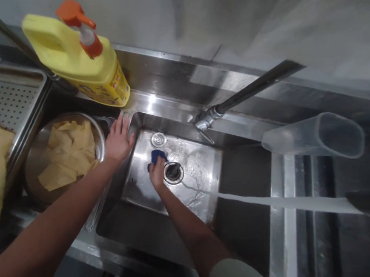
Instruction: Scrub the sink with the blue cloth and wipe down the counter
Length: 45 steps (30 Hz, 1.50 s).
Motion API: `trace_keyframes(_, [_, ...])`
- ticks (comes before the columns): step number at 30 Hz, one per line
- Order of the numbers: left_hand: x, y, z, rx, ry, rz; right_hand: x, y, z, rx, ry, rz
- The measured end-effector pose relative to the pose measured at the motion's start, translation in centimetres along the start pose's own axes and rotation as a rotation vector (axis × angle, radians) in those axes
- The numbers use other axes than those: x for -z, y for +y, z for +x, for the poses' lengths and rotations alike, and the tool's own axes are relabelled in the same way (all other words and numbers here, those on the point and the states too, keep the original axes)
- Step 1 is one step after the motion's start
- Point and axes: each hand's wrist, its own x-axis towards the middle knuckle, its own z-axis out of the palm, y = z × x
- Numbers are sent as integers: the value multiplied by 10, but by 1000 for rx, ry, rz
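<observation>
My right hand (157,172) is closed around a dark blue cloth (159,155) on the bottom of the steel sink (145,195). Just right of that hand is the open drain hole (173,172), with something dark inside. A round metal drain strainer (158,139) lies behind the cloth. My left hand (119,141) rests with spread fingers on the sink's left edge, holding nothing. It is between the sink and a round metal pot (36,161) with pale yellow sheets (70,146) in it.
A yellow jug (107,72) with an orange pump stands behind my left hand. The metal tap (207,119) reaches over the sink's back edge. At right are a clear plastic container (310,135) and a long whitish strip (263,200), perhaps water. A perforated tray (10,103) is far left.
</observation>
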Motion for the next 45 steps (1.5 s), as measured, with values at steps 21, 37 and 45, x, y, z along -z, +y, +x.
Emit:
trace_keyframes(21, [-1,0,1,-10,9,55,70,16,27,-370,-312,-73])
trace_keyframes(37, [0,2,2,-8,23,100,77,-4,87,-316,-114,307])
trace_keyframes(45, [-1,2,2,5,17,88,56,-31,116,-263,-123,336])
